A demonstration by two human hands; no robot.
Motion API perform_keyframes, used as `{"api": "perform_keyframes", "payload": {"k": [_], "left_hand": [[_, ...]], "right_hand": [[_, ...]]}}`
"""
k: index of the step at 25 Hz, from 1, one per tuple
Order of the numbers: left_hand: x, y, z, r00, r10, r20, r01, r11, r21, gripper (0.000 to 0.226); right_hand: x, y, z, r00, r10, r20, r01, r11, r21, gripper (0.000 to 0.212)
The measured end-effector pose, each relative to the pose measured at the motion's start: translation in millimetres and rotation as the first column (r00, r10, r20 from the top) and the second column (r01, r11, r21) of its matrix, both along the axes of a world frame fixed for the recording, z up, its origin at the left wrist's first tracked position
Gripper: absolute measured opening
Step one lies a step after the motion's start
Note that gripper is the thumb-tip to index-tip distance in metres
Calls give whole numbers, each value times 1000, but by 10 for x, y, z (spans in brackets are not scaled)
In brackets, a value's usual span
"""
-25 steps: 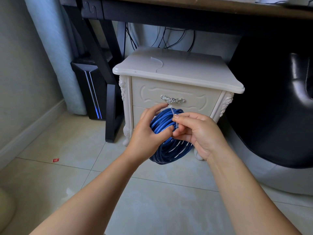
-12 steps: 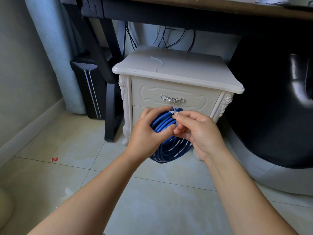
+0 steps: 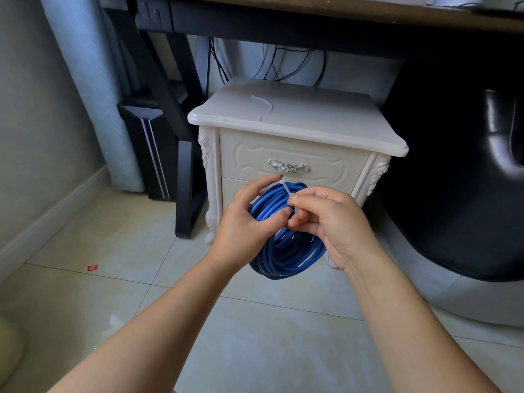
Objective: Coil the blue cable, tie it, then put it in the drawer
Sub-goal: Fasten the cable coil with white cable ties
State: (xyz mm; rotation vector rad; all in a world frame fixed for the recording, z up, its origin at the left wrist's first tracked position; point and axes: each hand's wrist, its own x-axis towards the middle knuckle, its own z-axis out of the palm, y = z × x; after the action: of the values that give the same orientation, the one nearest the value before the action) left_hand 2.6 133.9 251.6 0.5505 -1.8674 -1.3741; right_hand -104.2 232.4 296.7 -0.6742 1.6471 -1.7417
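A long glossy blue round cable [image 3: 286,252], wound into a thick upright oval coil of many loops, is held in the air above the pale tiled floor [image 3: 255,336], just in front of the lower part of a cream-white carved wooden nightstand [image 3: 297,120]. The left hand [image 3: 245,225] has its grip curled round the upper left of the coil, thumb across the near side and fingers over the far side. A thin white plastic tie strip [image 3: 285,189] crosses the top of the bundle, and the right hand [image 3: 334,222] has its grip pinched together on that strip, thumb against forefinger, the other fingers folded beneath. Pale streaks on the lower loops may be glare or the strip's loose tail; the view does not settle it. The nightstand's upper drawer [image 3: 249,156] is closed, its ornate silver handle [image 3: 288,167] just above the coil. Farther back runs a dark desk [image 3: 283,26], with a black computer tower [image 3: 144,143] to the left and a black padded chair [image 3: 453,171] to the right.
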Motion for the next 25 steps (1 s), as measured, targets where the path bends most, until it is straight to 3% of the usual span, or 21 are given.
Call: {"api": "perform_keyframes", "payload": {"k": [17, 25], "left_hand": [[-2, -22, -19, 1000, -19, -18, 16, 991, -135, 48], [-9, -10, -5, 1000, -3, -3, 2, 981, -195, 42]], "right_hand": [[-32, -9, -43, 998, 20, 55, -18, 999, -40, 11], [6, -8, -75, 1000, -23, 10, 23, 999, -28, 10]]}}
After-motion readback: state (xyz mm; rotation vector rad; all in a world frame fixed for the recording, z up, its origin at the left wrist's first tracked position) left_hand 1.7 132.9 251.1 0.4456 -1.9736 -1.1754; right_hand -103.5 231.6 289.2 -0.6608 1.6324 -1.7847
